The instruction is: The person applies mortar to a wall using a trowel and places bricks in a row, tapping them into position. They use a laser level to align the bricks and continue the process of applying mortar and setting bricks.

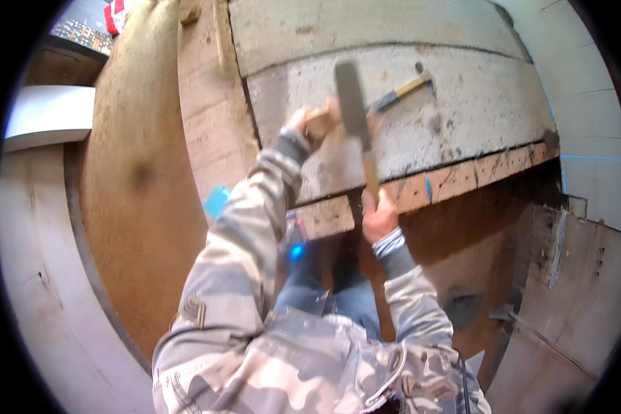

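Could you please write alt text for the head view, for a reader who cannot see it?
Seen from above, a person in a camouflage jacket grips the wooden handle of a hammer in the right hand, its head raised over a grey slab. The left hand rests on the slab; a second hammer lies there.

Rough, matt grey slab (448,103) in the upper centre; wooden-handled tool (357,117) with dull metal head; worn wood plank (455,181) below it; camouflage cloth sleeves (248,228).

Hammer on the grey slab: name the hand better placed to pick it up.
Left, probably. The left hand rests on the grey slab close to the hammer; the right hand is shut round the long-handled tool.
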Demonstrator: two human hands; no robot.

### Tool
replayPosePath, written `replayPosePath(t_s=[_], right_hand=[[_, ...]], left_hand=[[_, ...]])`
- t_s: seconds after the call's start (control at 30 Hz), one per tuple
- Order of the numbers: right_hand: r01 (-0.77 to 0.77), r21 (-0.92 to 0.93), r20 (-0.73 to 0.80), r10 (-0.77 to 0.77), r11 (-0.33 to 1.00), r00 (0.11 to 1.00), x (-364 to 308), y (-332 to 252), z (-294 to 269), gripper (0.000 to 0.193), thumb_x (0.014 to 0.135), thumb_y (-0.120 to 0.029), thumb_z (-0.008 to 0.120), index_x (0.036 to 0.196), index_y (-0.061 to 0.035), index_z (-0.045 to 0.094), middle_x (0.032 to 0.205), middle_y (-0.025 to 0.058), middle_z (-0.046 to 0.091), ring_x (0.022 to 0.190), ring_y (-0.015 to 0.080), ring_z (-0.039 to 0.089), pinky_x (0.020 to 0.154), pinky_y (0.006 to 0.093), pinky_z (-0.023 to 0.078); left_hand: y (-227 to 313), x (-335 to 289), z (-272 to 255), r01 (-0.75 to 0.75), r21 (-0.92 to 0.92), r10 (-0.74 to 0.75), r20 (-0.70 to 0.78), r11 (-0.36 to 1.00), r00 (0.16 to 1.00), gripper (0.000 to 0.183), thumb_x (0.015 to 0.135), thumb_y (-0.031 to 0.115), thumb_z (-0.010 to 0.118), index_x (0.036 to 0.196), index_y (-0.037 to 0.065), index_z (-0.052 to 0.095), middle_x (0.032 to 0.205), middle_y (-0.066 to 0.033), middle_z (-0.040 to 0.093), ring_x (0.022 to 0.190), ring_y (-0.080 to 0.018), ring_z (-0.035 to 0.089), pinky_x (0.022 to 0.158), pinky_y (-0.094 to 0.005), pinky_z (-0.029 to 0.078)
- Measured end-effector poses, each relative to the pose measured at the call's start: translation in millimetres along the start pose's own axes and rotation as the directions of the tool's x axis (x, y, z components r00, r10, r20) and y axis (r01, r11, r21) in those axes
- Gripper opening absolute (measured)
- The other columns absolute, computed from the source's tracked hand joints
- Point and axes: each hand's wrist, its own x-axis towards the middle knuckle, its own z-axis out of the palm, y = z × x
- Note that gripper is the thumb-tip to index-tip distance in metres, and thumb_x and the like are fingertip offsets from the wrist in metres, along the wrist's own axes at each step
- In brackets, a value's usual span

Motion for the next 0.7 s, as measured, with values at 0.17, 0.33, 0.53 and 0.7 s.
replayPosePath(t_s=[0.17,0.33,0.53,0.7], right_hand=[[-0.17,0.255,-0.076,0.195,0.952,0.978,-12.1,29.8,-22.9,0.034,0.098,-0.036,0.057,0.092,-0.0026,0.057,0.059,0.0128,0.053,0.053,0.0232,0.057,0.052,0.0393,0.046],[-0.428,0.668,0.113,0.485,0.609,0.867,-88.1,61.1,-30.9,0.026,0.099,-0.032,0.057,0.089,-0.0081,0.055,0.058,-0.0063,0.045,0.048,0.0033,0.043,0.042,0.0225,0.036],[-0.699,0.523,0.112,0.774,0.487,0.623,-213.6,85.6,-39.9,0.03,0.098,-0.032,0.057,0.082,-0.0095,0.048,0.056,-0.0041,0.044,0.043,0.0054,0.043,0.038,0.0235,0.036],[-0.749,0.531,0.055,0.866,0.397,0.498,-264.4,89.2,-27.5,0.034,0.098,-0.035,0.057,0.08,-0.0088,0.047,0.055,-0.0017,0.046,0.04,0.0075,0.044,0.034,0.0253,0.035]], left_hand=[[-3.5,-15.5,63.9,-0.311,0.331,0.367,-0.123,0.891,0.922,0.034,0.1,0.04,0.043,0.112,0.011,0.057,0.1,-0.0064,0.067,0.088,-0.0238,0.067,0.075,-0.042,0.057],[2.7,-51.7,46.5,-0.429,0.637,0.428,0.168,0.641,0.888,0.041,0.086,0.026,0.072,0.119,0.01,0.054,0.102,-0.0075,0.067,0.084,-0.0182,0.068,0.068,-0.0334,0.057],[-57.9,-38.9,10.8,-0.369,0.93,0.542,0.306,0.008,0.783,0.058,0.072,0.031,0.084,0.117,0.004,0.059,0.098,-0.0083,0.071,0.087,-0.0137,0.068,0.08,-0.0281,0.053],[-99.5,-5.2,-10.9,-0.391,0.912,0.467,0.292,0.127,0.835,0.065,0.071,0.029,0.084,0.122,0.001,0.055,0.1,-0.0103,0.07,0.087,-0.0167,0.067,0.078,-0.0304,0.055]])
